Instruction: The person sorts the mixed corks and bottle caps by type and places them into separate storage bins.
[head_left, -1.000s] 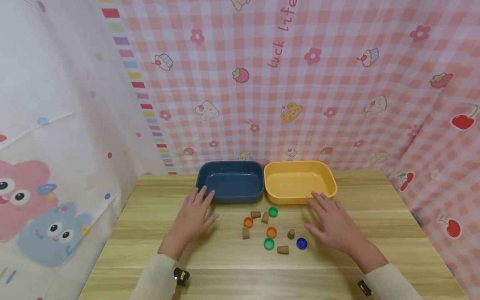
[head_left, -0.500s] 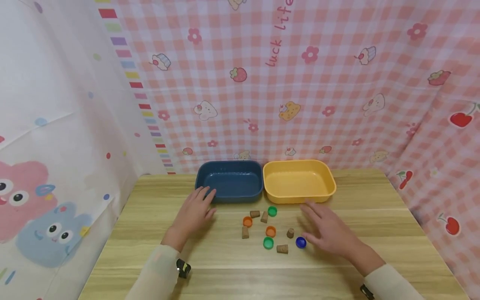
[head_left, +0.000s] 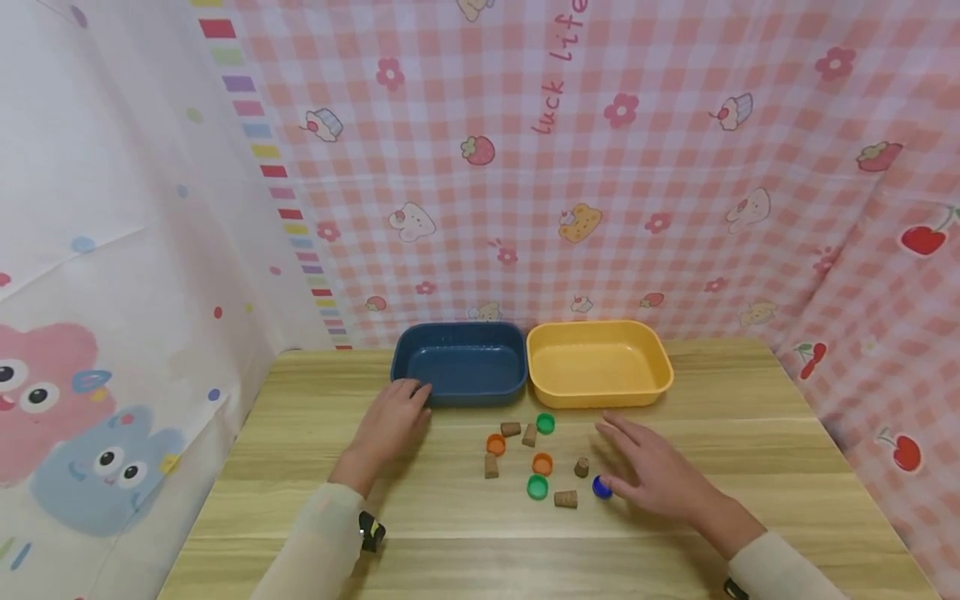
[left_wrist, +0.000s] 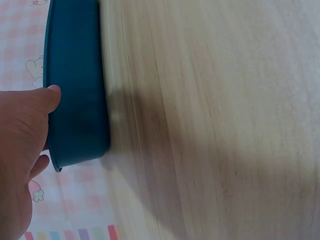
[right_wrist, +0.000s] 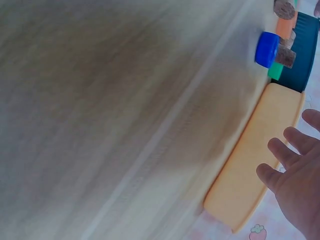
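Note:
My left hand (head_left: 387, 427) is at the near left corner of a dark blue plastic bin (head_left: 459, 385). In the left wrist view its thumb (left_wrist: 51, 96) lies against the bin's outer wall while the other fingers go behind the rim, gripping it. My right hand (head_left: 658, 473) hovers over the table with fingers spread and holds nothing. Its thumb overlaps a blue bottle cap (head_left: 601, 486) in the head view. Left of it lie corks, among them an upright cork (head_left: 582, 467) and a lying cork (head_left: 566, 498), plus green caps (head_left: 537, 487) and orange caps (head_left: 542, 464).
A yellow bin (head_left: 600, 397) stands right beside the blue one at the back of the wooden table (head_left: 480, 558). Behind them hangs a pink checked cloth (head_left: 450, 183). More corks and caps lie just in front of the bins.
My left hand's fingers have drawn together and curled at the blue bin's rim. My right hand has moved left and nearer, away from the yellow bin, toward the blue cap.

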